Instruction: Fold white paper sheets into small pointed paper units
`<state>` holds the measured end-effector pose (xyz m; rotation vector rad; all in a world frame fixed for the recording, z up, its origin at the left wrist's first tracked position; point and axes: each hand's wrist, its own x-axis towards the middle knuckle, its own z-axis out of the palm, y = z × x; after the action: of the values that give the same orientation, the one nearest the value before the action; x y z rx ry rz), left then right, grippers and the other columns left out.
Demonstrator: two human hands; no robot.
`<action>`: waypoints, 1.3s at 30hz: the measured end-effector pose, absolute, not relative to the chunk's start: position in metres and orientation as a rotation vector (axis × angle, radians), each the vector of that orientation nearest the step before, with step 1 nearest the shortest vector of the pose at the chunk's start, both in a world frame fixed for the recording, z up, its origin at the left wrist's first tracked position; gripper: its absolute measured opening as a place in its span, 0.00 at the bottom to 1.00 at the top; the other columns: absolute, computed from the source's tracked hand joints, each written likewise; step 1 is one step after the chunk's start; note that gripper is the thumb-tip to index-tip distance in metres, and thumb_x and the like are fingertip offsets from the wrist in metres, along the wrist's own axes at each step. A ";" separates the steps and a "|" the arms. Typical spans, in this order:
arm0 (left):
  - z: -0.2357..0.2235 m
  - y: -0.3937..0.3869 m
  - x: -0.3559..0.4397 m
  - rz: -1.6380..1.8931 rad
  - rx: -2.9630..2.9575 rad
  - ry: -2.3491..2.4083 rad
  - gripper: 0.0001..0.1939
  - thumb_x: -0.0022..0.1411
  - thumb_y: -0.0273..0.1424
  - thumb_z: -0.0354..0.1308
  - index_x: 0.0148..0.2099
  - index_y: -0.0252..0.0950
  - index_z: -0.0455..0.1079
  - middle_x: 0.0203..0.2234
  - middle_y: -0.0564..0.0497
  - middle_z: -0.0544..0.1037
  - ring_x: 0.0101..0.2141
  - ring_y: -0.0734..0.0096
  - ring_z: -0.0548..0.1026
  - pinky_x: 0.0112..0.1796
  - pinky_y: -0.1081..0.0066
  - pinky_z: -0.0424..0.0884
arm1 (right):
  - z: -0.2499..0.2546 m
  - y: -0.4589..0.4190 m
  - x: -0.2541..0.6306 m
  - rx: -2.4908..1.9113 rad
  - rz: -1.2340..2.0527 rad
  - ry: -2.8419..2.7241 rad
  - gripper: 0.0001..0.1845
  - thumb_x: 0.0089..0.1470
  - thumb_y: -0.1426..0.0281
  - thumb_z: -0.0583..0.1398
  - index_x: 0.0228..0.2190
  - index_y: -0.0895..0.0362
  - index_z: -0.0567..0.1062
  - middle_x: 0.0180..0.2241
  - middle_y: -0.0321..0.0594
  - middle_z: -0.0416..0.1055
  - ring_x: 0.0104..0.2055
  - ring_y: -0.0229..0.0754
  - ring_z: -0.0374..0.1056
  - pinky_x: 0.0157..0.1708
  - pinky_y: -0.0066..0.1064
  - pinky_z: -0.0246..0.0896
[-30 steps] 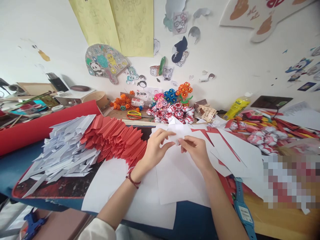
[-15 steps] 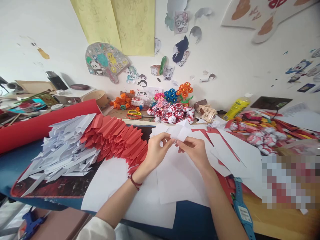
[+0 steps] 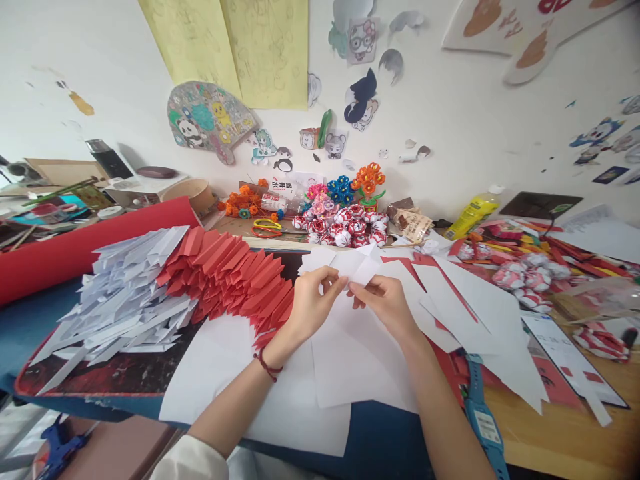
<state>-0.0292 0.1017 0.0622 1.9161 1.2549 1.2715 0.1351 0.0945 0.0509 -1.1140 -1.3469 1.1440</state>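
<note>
A small folded piece of white paper (image 3: 359,265) is pinched between my two hands, its pointed upper edges standing up beyond my fingers. My left hand (image 3: 317,300) grips its lower left edge between thumb and forefinger. On the lower right edge, my right hand (image 3: 385,300) holds it the same way, the two thumbs almost meeting. Loose white sheets (image 3: 360,367) lie under both hands. To the left are a heap of folded white paper strips (image 3: 130,287) and a row of folded red paper pieces (image 3: 230,273).
Red-and-white paper balls (image 3: 350,227) and bright craft flowers (image 3: 369,180) stand along the wall. A red roll (image 3: 100,233) lies at left. On the right are cut white sheets (image 3: 470,300), a blue watch (image 3: 483,413) and a yellow bottle (image 3: 475,212). Blue-handled scissors (image 3: 60,447) sit lower left.
Both hands keep their pinch on the white paper, which has shifted and tilted slightly between the fingers. The whole view has moved a little.
</note>
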 end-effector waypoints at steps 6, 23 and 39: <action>0.062 0.103 -0.029 1.224 1.950 1.232 0.12 0.63 0.38 0.56 0.31 0.36 0.72 0.23 0.54 0.77 0.24 0.76 0.69 0.35 0.71 0.63 | 0.053 0.093 0.136 -1.105 1.088 -1.344 0.15 0.47 0.60 0.66 0.30 0.61 0.79 0.24 0.40 0.74 0.22 0.37 0.67 0.23 0.29 0.63; 0.064 0.100 -0.030 1.093 1.999 1.132 0.16 0.67 0.36 0.49 0.29 0.35 0.69 0.21 0.54 0.75 0.23 0.77 0.68 0.30 0.75 0.62 | 0.057 0.091 0.137 -1.050 1.043 -1.277 0.12 0.47 0.63 0.66 0.21 0.59 0.75 0.17 0.34 0.67 0.21 0.35 0.62 0.22 0.28 0.58; 0.068 0.098 -0.029 1.086 1.939 0.990 0.16 0.68 0.37 0.47 0.31 0.34 0.68 0.25 0.52 0.75 0.26 0.76 0.69 0.32 0.75 0.64 | 0.059 0.088 0.136 -0.995 1.010 -1.233 0.13 0.47 0.65 0.66 0.19 0.58 0.73 0.17 0.33 0.65 0.20 0.35 0.61 0.21 0.28 0.57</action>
<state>-0.0288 0.0976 0.0678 1.9388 0.9896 1.0864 0.1359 0.0884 0.0595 -0.9953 -1.2330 1.0103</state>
